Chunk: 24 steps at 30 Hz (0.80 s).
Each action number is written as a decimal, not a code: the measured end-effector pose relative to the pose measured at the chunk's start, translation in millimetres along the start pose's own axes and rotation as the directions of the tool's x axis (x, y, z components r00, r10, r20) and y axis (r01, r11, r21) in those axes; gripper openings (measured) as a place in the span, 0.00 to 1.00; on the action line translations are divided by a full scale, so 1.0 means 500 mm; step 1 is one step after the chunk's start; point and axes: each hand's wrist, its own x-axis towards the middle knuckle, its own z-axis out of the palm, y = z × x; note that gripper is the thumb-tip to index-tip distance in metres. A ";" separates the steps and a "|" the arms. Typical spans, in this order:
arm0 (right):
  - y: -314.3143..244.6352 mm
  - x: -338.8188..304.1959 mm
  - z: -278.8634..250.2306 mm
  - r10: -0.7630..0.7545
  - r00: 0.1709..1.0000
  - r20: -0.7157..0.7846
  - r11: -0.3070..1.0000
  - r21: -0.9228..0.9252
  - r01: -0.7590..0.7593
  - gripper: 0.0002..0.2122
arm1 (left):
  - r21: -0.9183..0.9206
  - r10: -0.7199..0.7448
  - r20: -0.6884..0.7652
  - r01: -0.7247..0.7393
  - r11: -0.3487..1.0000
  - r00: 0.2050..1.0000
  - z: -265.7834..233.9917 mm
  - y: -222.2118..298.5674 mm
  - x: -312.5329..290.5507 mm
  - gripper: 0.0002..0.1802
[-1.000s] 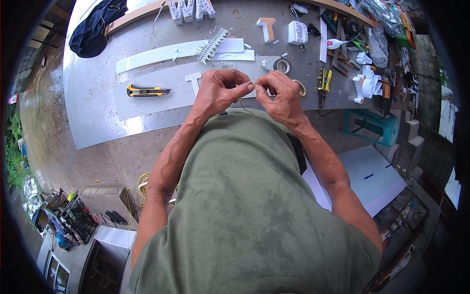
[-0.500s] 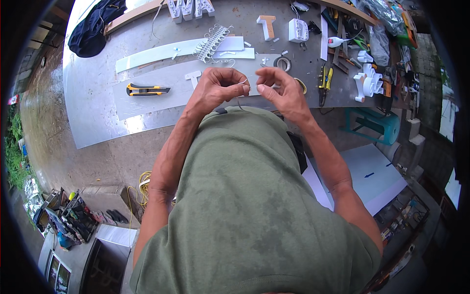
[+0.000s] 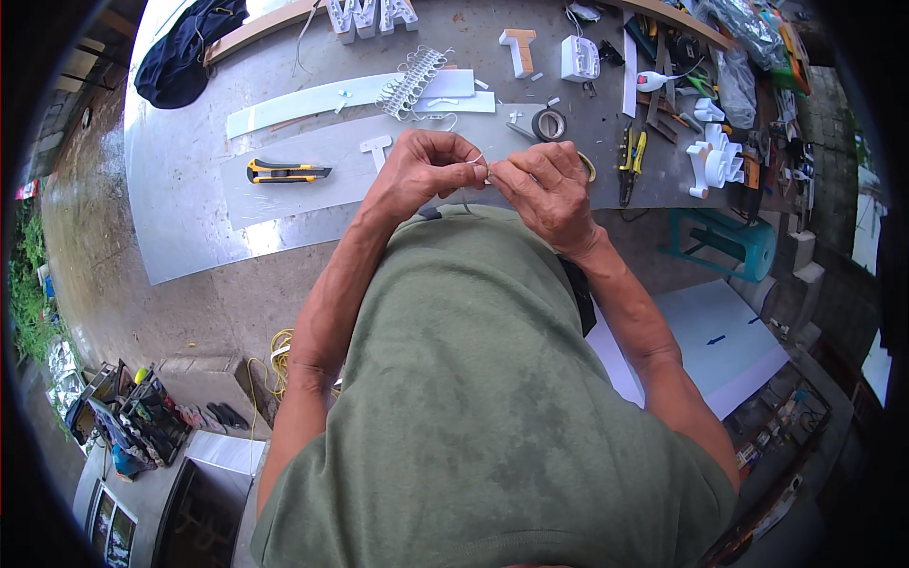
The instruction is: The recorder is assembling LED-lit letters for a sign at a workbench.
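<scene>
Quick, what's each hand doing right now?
Left hand: closed, pinching a thin wire.
Right hand: closed, close beside the left; can't tell what it holds.

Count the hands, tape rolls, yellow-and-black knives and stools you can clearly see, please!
Hands: 2, the left hand and the right hand
Tape rolls: 2, a grey roll and a yellowish roll partly behind the right hand
Knives: 1, the yellow-and-black knife
Stools: 1, the teal stool
Total: 6
</scene>
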 end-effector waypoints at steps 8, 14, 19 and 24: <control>0.003 0.003 -0.003 -0.017 1.000 0.000 1.000 0.026 0.017 0.11 | -0.003 0.011 0.038 -0.011 1.000 0.999 -0.003 -0.002 0.000 0.08; -0.009 0.008 0.007 0.091 0.995 -0.038 0.990 0.114 -0.086 0.10 | -0.031 0.014 0.046 -0.013 0.999 0.999 -0.003 -0.006 0.001 0.09; -0.035 0.004 0.029 0.334 0.941 -0.055 0.918 0.246 -0.311 0.04 | 0.030 0.107 -0.042 -0.106 0.994 0.993 0.025 -0.020 0.002 0.10; -0.038 -0.001 0.040 0.729 0.427 0.535 -0.096 0.698 -0.710 0.04 | 0.088 0.215 -0.112 -0.206 0.975 0.970 0.018 -0.017 0.010 0.09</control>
